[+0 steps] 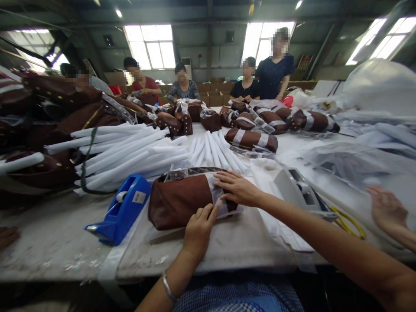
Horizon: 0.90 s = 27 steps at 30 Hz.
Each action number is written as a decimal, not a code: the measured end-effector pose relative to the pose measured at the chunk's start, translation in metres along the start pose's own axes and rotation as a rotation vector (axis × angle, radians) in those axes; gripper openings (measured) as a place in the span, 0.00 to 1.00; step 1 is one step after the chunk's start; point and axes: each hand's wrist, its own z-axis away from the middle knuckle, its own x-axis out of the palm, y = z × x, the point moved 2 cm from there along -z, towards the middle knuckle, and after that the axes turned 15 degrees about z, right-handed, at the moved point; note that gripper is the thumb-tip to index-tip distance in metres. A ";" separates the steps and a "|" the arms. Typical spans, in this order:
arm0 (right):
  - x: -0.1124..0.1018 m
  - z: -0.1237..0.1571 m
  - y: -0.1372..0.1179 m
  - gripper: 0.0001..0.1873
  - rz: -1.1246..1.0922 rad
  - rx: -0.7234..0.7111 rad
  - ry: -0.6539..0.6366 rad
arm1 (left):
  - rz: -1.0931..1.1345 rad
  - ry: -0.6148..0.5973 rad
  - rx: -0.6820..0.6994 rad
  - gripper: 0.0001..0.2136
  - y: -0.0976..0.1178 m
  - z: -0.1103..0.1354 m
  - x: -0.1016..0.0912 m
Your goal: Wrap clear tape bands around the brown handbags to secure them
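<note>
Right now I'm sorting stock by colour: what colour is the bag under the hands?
The bag is reddish brown; the head view shows it.

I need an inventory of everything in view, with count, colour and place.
front bag: 1, brown, centre
other bags: many, brown, left and far side
white rolls: many, white, behind front bag
blue dispenser: 1, blue, left of front bag
grey dispenser: 1, grey, right of front bag
yellow loop: 1, yellow, beside grey dispenser
dark strap: 1, green-black, over left rolls
plastic sheeting: uncountable, translucent, right
co-workers: at least 5, varied clothes, far side
co-worker's hand: at least 1, bare, right edge
boxes: several, brown, background
windows: several, white, back
table: 1, off-white, below goods
garment: 1, blue checked, bottom
bracelet: 1, silver, left wrist
left grip: 1, bare, on front bag
right grip: 1, bare, same bag
</note>
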 end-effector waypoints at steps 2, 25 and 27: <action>0.007 0.008 -0.006 0.28 0.033 0.043 0.019 | -0.038 -0.015 -0.002 0.30 0.001 -0.003 -0.002; 0.035 0.083 -0.097 0.26 -0.208 0.108 0.354 | -0.205 0.025 0.100 0.27 -0.082 0.075 -0.076; 0.035 0.088 -0.117 0.17 -0.493 0.262 0.356 | -0.183 0.088 0.062 0.26 -0.084 0.075 -0.072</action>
